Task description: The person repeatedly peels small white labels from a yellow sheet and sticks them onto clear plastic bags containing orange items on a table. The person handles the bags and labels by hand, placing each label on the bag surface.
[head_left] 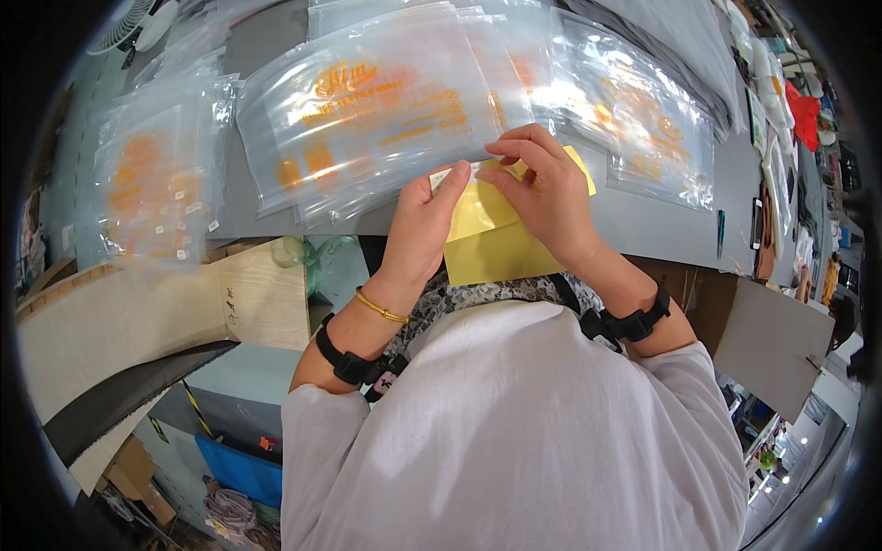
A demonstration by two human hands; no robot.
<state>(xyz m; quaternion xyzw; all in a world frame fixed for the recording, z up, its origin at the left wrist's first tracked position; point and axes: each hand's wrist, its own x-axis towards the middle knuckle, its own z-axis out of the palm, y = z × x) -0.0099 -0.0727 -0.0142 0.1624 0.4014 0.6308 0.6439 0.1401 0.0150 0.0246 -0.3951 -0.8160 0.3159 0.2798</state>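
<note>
- The yellow sheet [501, 255] is at the centre of the frame, held out over the near edge of the grey table [666, 225], its lower part in front of the person's patterned clothing.
- The left hand [418, 228] pinches the sheet's left edge, thumb on top, the other fingers behind.
- The right hand [556, 197] is curled over the sheet's upper part, thumb and forefinger nearly together; whether they grip anything I cannot tell.
- Clear printed bags [386, 115] spread across the upper middle, their lower edge just beyond both hands.
- Grey table top shows between these and the left stack of bags [152, 197], and again right of the right hand, below the right stack of bags [661, 147].
- A thin dark tool [720, 231] lies near the table's edge at right; its kind is hard to make out.
- The right hand covers part of the sheet, whose corner reappears beyond it.
- White pieces by the left thumb are too small to read clearly.
- Glare blurs the bags; the upper frame edge cuts some off.
</note>
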